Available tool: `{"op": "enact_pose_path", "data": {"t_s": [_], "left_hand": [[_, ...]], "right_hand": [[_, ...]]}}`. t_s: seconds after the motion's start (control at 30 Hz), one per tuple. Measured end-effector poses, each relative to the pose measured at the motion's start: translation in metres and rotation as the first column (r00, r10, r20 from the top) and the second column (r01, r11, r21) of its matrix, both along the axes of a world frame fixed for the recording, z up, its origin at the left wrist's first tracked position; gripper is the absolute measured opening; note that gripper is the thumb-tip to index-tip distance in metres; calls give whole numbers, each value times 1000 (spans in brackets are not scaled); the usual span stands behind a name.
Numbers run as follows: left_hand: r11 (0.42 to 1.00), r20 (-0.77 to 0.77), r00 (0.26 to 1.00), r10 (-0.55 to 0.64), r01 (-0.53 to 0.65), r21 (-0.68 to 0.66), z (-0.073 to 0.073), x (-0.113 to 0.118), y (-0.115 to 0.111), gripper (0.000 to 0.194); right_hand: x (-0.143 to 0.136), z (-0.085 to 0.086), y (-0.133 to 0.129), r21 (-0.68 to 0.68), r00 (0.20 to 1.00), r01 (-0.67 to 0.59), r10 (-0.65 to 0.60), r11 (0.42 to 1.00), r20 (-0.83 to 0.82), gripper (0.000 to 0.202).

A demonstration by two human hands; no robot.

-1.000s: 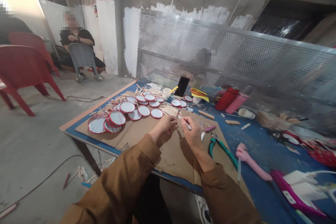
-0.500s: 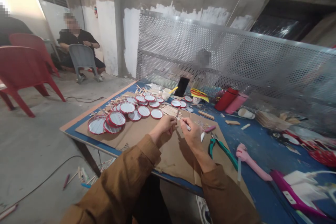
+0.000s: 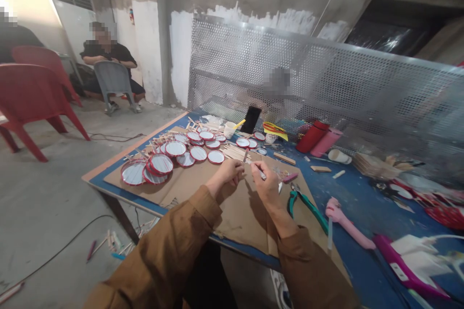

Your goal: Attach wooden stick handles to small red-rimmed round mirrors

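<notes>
Over the brown cardboard sheet point(image 3: 195, 193), my left hand point(image 3: 230, 174) is closed on a thin wooden stick point(image 3: 246, 155), whose end points up past the fingers. My right hand point(image 3: 264, 178) is closed around a small whitish object point(image 3: 261, 174), mostly covered by the fingers, so its kind does not show. A narrow gap separates the two hands. Behind them lies a bundle of flat wooden sticks point(image 3: 235, 151). Several round white discs with red rims point(image 3: 176, 148) are piled to the left, with stick ends jutting out among them.
Pliers with green handles point(image 3: 308, 207) and a pink glue gun point(image 3: 350, 227) lie to the right. A purple power strip point(image 3: 406, 265) is at the near right. A phone point(image 3: 251, 119), a red bottle point(image 3: 313, 136) and a perforated metal panel point(image 3: 308, 72) stand behind. A person sits at the far left.
My right hand has drawn slightly right, away from the left hand and its stick. The left hand has hardly moved. The seated person's arms have shifted.
</notes>
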State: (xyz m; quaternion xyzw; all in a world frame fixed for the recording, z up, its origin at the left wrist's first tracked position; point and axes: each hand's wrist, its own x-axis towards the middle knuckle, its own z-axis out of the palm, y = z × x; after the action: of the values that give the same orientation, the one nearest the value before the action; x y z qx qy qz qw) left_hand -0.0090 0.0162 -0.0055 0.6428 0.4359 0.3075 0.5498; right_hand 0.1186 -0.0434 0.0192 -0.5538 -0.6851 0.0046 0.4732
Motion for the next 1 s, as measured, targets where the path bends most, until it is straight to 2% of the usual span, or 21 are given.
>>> {"op": "enact_pose_path", "data": {"t_s": [0.43, 0.87, 1.0], "left_hand": [[1000, -7, 1000, 8, -8, 10, 4, 1, -2, 22], [1000, -25, 1000, 2, -2, 22, 5, 0, -4, 21], [1000, -19, 1000, -4, 5, 17, 4, 0, -2, 18]], "right_hand": [[-5, 7, -4, 25, 999, -44, 44, 999, 31, 27], [-1, 4, -2, 2, 999, -35, 35, 999, 8, 28], [3, 1, 0, -19, 997, -23, 21, 1000, -80, 27]]}}
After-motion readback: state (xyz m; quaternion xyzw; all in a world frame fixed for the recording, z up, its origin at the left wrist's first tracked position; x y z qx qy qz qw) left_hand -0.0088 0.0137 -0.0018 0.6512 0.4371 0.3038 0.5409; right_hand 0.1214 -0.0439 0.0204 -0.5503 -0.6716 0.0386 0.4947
